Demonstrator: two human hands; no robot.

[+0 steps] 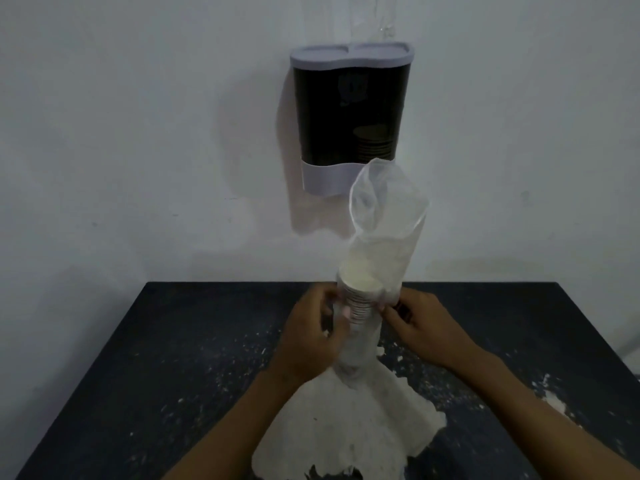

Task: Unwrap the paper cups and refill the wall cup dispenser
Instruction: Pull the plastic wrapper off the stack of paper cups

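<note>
A stack of white paper cups [360,306] stands upright above the dark table, inside a clear plastic wrapper [384,216] whose loose open top rises over the cups. My left hand [311,334] grips the stack from the left with fingers on the cup rims. My right hand [422,327] pinches the wrapper's edge on the right side of the stack. On the wall behind hangs the cup dispenser [349,112], a dark see-through twin-tube body with a grey lid and grey base; a short stack of cups shows low in its right tube.
The dark table [138,375] is speckled with white flecks and has a large white patch [353,424] under the stack. The white wall fills the background. The table's far edge runs just behind my hands.
</note>
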